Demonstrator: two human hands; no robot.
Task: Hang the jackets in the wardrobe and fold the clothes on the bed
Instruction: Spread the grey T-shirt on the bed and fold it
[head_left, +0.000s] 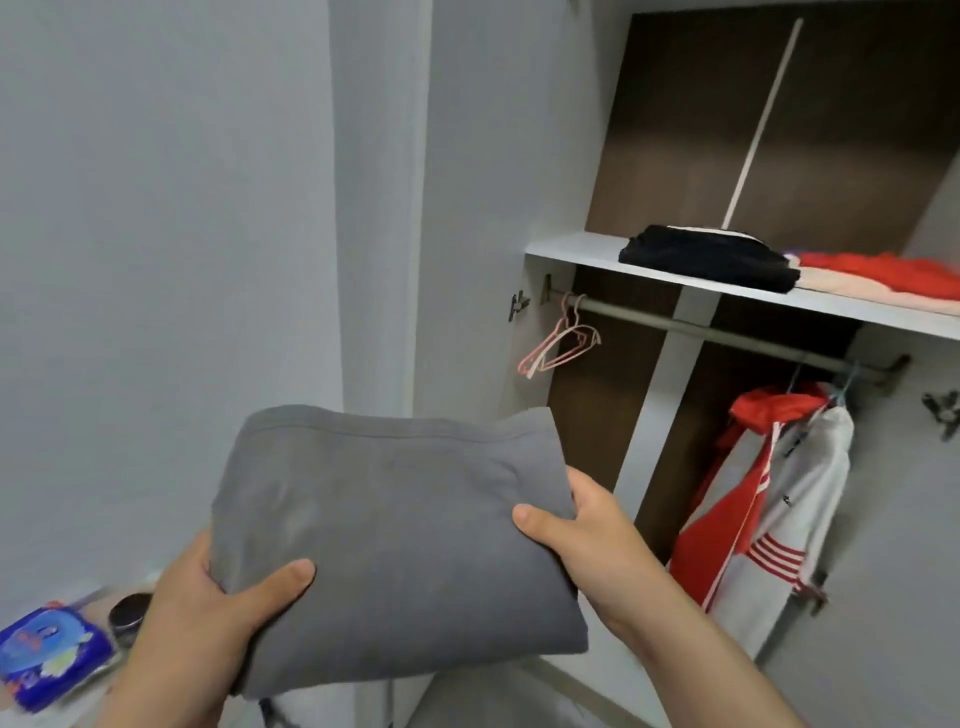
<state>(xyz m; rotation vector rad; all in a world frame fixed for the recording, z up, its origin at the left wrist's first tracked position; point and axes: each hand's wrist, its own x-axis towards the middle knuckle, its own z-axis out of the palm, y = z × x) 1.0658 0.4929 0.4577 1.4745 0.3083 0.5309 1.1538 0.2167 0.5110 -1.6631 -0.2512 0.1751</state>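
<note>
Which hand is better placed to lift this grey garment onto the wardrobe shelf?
Right hand, probably: it grips the grey garment on the side nearer the shelf; the left hand is farther.

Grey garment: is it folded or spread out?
Folded. The grey garment is a compact thick rectangle, layers stacked at its lower edge, held by the left hand and right hand, thumbs on top.

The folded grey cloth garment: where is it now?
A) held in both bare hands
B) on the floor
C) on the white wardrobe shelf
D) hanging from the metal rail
A: the left hand and the right hand grip the folded grey cloth garment by its opposite edges, thumbs on top.
</note>
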